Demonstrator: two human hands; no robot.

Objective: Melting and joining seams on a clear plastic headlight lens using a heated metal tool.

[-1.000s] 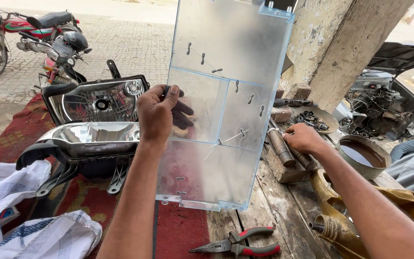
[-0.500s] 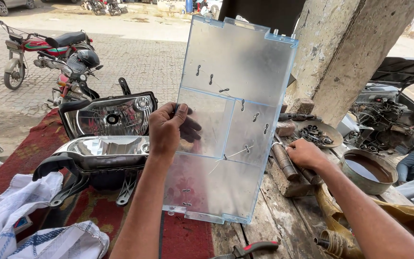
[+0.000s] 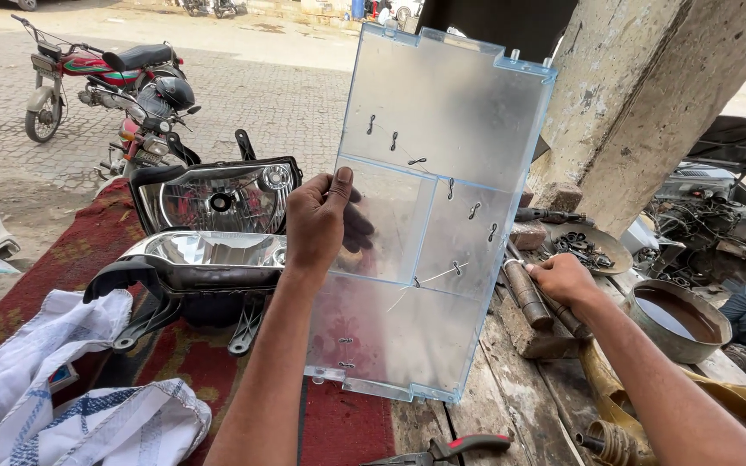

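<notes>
Nearest, white cloth sacks [image 3: 71, 388] lie at the left on a red patterned rug [image 3: 62, 267] that covers a rough wooden bench [image 3: 511, 406], and red-handled pliers [image 3: 459, 449] rest at the near edge. The left hand [image 3: 321, 220] is closed on a clear plastic panel [image 3: 433, 224] with blue edges, thumb on the near face and fingers showing through from behind; it holds the panel upright above the bench, filling the middle of the view. Just right of the panel's lower edge, the right hand [image 3: 563, 280] is wrapped around a dark tool handle [image 3: 567, 315] lying on the bench. Behind the panel to the left sit two car headlights [image 3: 209, 224]. Farther off stand a concrete pillar [image 3: 641, 95], a metal bowl [image 3: 675, 319] of brown liquid, and motorcycles [image 3: 114, 86] on a paved street.
</notes>
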